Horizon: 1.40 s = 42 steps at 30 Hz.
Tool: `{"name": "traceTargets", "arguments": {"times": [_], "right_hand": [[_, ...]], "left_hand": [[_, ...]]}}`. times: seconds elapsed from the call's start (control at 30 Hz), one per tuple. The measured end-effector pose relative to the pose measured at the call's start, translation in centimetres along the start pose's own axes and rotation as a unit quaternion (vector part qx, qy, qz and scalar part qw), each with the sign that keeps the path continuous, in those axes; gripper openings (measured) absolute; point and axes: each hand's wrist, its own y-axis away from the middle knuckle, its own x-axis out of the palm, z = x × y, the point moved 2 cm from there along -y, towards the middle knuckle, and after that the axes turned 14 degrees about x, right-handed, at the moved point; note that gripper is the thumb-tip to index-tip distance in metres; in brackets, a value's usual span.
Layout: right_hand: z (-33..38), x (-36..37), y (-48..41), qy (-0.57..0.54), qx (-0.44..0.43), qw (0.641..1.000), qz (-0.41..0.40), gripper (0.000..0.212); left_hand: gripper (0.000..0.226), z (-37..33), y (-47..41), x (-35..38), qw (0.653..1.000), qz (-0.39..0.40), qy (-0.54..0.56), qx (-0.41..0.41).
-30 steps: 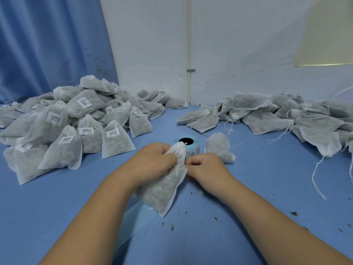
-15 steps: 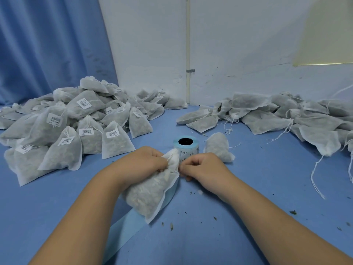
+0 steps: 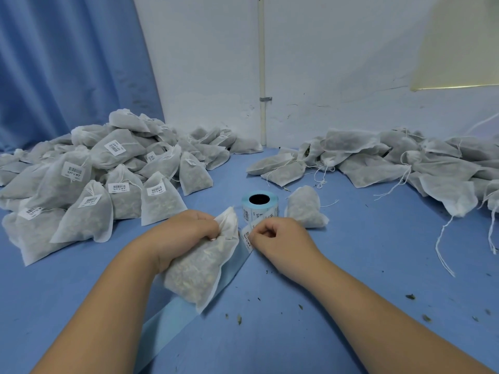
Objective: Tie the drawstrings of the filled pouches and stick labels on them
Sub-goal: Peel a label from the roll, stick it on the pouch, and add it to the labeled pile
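Blue counter fills most of my feed, backed by a white wall with a thin pipe running down it and a blue curtain at far left. On the left I see a heap of labelled pouches, many showing white barcode stickers. Well apart on the right lies a looser spread of unlabelled pouches, strings trailing over the counter. Between the two stands the label roll, upright on its end, with a single pouch just beside it on the right.

The left grip is closed round the gathered neck of the pouch in work. That pouch lies tilted, mouth toward the roll and full bottom toward me, over the pale backing strip that runs from the roll toward the near edge. The right grip has its fingers curled in, thumb and forefinger pinching a label just beside the pouch's neck. I cannot tell whether the label touches the pouch. Small dark crumbs dot the counter near the right forearm.
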Motion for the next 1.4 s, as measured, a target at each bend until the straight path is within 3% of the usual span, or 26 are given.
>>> {"name": "traceTargets", "arguments": {"times": [0.2,0.57,0.7,0.87,1.07,1.4], "right_hand": [[0.2,0.2,0.4,-0.005,-0.024,0.999,-0.026,0.006],[0.5,0.6,1.0,0.026,-0.065,0.996,-0.051,0.010],[0.7,0.4,1.1,0.031,-0.071,0.995,-0.063,0.012],[0.8,0.2,1.3,0.023,-0.059,0.996,-0.065,0.012],[0.9,-0.2,1.2,0.035,-0.070,0.995,-0.059,0.015],[1.0,0.1,1.1,0.078,-0.102,0.987,-0.091,0.013]], "left_hand": [[0.012,-0.1,-0.2,0.3,1.000,0.005,0.013,-0.003],[0.011,-0.2,0.1,0.2,0.999,0.007,0.036,-0.001],[0.028,-0.3,0.2,0.3,1.000,0.014,0.022,0.001],[0.010,-1.0,0.1,0.9,0.998,0.010,-0.053,0.045],[0.011,-1.5,0.2,1.3,0.992,0.020,-0.088,0.083],[0.012,-1.8,0.5,1.3,0.993,0.022,-0.087,0.078]]}}
